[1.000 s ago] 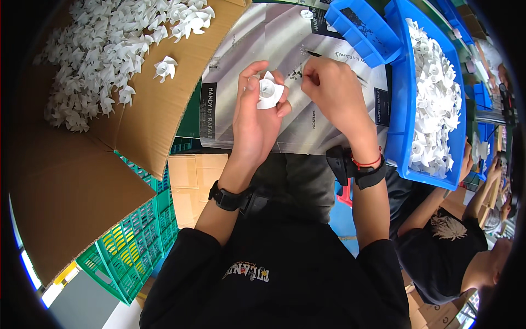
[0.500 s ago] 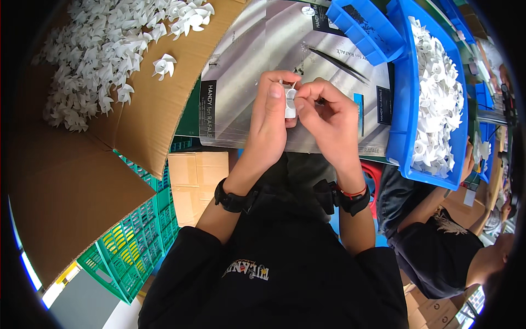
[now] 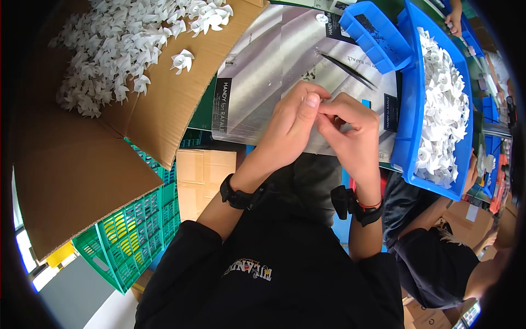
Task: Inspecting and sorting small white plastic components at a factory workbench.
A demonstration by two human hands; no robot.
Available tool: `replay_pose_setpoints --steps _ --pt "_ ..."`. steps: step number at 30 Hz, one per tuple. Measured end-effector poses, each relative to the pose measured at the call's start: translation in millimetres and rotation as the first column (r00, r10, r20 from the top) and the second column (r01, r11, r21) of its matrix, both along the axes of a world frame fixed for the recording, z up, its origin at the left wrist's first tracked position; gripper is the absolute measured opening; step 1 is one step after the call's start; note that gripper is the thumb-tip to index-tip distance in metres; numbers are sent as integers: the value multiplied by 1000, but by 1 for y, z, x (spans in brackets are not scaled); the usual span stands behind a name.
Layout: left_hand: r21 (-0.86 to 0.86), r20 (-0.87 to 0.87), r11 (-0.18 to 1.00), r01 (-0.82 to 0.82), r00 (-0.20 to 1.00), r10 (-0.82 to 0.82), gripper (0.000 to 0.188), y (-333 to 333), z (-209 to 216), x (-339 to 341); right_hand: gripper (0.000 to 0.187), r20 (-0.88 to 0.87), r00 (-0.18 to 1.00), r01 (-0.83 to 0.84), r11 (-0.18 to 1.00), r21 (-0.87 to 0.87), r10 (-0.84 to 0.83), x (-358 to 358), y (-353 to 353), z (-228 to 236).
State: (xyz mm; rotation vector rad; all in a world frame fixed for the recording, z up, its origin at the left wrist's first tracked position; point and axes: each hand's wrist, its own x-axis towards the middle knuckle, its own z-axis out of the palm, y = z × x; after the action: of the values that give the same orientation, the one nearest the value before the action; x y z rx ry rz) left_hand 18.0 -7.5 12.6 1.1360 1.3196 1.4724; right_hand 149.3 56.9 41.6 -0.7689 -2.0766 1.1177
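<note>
1. We see our left hand with its thumb pressed down by the curled forefinger; its palm side is hidden, so we cannot tell what it grips.
2. Our right hand meets it at the fingertips, thumb and forefinger drawn close together; we cannot tell whether they pinch anything.
3. We have white pinwheels heaped on cardboard at the left, and a single pinwheel lying apart on the flap.
4. More pinwheels fill the blue tray at our right.
5. Beyond our hands, black tweezers lie on the shiny sheet, near the small blue bin.
</note>
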Motion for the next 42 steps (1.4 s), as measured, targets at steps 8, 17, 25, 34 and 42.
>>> replay_pose_setpoints --steps 8,17,25,34,42 --pt "224 -760 932 -283 549 349 29 0 30 -78 13 -856 317 -642 571 -511 -408 40 22 9" --pt "88 -966 828 -553 155 206 42 9 -14 -137 11 -399 852 28 789 -614 -340 36 16 -31" --pt "258 -937 844 -470 90 337 44 50 -4 -170 12 -371 884 58 854 -516 -285 34 12 -34" --pt "88 -996 866 -492 -44 77 50 61 17 -164 9 -336 889 153 894 -422 -311 31 5 -40" --pt "162 -987 897 -412 -51 154 50 49 15 -164 9 -341 889 146 894 -423 -307 31 4 -40"
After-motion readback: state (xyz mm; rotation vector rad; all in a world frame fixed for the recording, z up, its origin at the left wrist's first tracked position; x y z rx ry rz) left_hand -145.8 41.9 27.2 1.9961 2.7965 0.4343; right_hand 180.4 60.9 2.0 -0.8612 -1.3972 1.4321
